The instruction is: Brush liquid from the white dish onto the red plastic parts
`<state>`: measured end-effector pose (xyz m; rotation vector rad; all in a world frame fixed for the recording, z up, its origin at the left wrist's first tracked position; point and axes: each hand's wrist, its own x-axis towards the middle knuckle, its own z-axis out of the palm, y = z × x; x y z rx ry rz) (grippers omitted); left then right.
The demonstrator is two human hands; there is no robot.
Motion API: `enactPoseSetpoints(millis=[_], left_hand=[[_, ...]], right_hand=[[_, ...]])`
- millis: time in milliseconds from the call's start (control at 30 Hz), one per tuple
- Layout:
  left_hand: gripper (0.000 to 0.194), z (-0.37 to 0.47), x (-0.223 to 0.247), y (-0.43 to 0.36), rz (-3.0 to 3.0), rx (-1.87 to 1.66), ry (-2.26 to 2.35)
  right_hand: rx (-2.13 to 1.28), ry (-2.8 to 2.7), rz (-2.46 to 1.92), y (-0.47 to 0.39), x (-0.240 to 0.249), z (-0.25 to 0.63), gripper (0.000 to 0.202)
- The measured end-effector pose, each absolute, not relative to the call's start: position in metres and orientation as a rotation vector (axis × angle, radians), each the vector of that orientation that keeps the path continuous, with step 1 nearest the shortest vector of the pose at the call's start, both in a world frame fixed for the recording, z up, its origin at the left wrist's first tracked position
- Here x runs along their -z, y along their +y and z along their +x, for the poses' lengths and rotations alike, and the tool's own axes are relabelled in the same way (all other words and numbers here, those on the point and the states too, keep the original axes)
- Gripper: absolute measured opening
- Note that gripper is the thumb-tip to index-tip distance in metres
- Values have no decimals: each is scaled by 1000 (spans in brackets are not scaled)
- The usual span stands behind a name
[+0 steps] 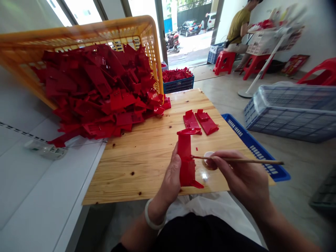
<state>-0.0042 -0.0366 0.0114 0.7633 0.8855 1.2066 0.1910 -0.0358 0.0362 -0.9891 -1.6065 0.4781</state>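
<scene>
My left hand (pixel 172 176) grips a red plastic part (pixel 187 154) upright above the wooden table's near edge; the part is flat, with tabs sticking out at its top and bottom. In my right hand (pixel 243 175) is a thin wooden-handled brush (pixel 241 160), pinched between thumb and fingers. The brush tip meets the right edge of the part at about mid-height. Partly hidden behind my right fingers, a small round white-rimmed cup (pixel 208 154) stands on the table. Two similar red parts (pixel 206 122) lie just beyond, with a tiny red scrap (pixel 196 149) nearer.
A yellow basket (pixel 156 52) tipped on its side spills a heap of red parts (pixel 105 91) onto the wooden table (pixel 147 154). A blue basket (pixel 252 147) sits right of the table, below its top. Farther off are grey-blue crates (pixel 291 115) and a seated person (pixel 237 28).
</scene>
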Motion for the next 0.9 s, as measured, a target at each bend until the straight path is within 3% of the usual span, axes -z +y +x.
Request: enactPoseSetpoints(millis=[367, 900], left_hand=[[76, -15, -10, -20, 594, -942, 468], [76, -13, -7, -18, 585, -942, 483]], right_hand=[[-907, -1257, -848, -25, -30, 186, 7], [-968, -1190, -854, -25, -30, 189, 14]])
